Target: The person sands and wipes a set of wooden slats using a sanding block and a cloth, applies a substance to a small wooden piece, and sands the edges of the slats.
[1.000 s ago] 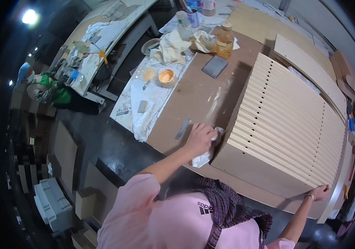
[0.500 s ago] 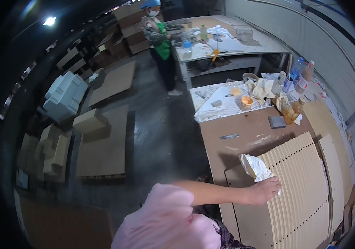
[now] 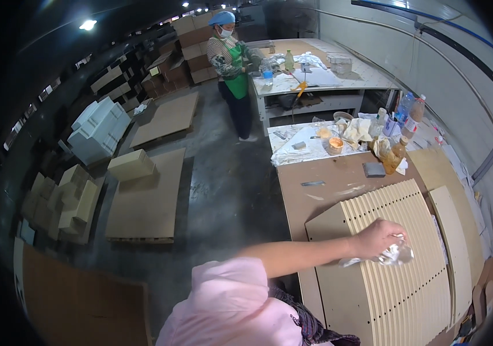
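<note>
My left hand (image 3: 378, 237) is closed around a crumpled white cloth or wrap (image 3: 395, 254); which of the two I cannot tell. Both are over the upper part of a row of pale wooden boards (image 3: 402, 288), packed side by side with their edges upward. Lines of small dark holes run across those edges. Whether the crumpled piece touches the boards is not clear. My left arm comes in from the lower edge in a pink sleeve. My right hand is out of the picture.
The boards rest on a brown worktable (image 3: 292, 202) with a metal strip (image 3: 313, 183), a grey block (image 3: 374, 169), an orange tub (image 3: 335, 146) and several bottles. A co-worker (image 3: 232, 69) stands at a far table (image 3: 338, 83). Cardboard sheets (image 3: 154, 202) and boxes lie on the left.
My left hand has moved right, from the left ends of the board edges to farther across them, with the crumpled white piece still in it. My view has shifted slightly.
</note>
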